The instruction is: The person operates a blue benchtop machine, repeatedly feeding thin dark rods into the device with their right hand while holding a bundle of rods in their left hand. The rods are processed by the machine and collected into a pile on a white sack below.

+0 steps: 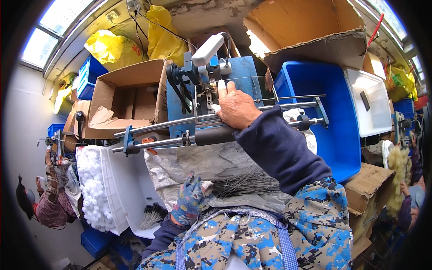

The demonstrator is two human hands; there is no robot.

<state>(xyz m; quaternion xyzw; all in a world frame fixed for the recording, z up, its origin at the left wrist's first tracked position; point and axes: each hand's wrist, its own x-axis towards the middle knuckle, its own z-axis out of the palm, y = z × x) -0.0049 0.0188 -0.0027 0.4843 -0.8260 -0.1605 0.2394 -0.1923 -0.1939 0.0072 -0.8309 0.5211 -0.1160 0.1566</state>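
Note:
My right hand [239, 107] reaches over the blue bench machine [245, 72]. Its fingers are stretched out and apart at the metal working head [208, 96], and white wraps cover a fingertip and the thumb tip. Nothing shows in its grasp. Low in front of me, my left hand [191, 200] wears a patterned blue glove and is curled closed. Whatever it may hold is hidden by the fingers. Beside it, a bundle of thin metal wires [247, 182] lies on a grey-white cloth [193, 159] across my lap.
Steel rods [166, 126] cross the machine's front. To the left stand an open carton [130, 101] and a white tub of white tufts [95, 189]; dark-tipped wire brushes [153, 216] lie nearby. A blue bin [335, 130] is at right. Other people work at both sides.

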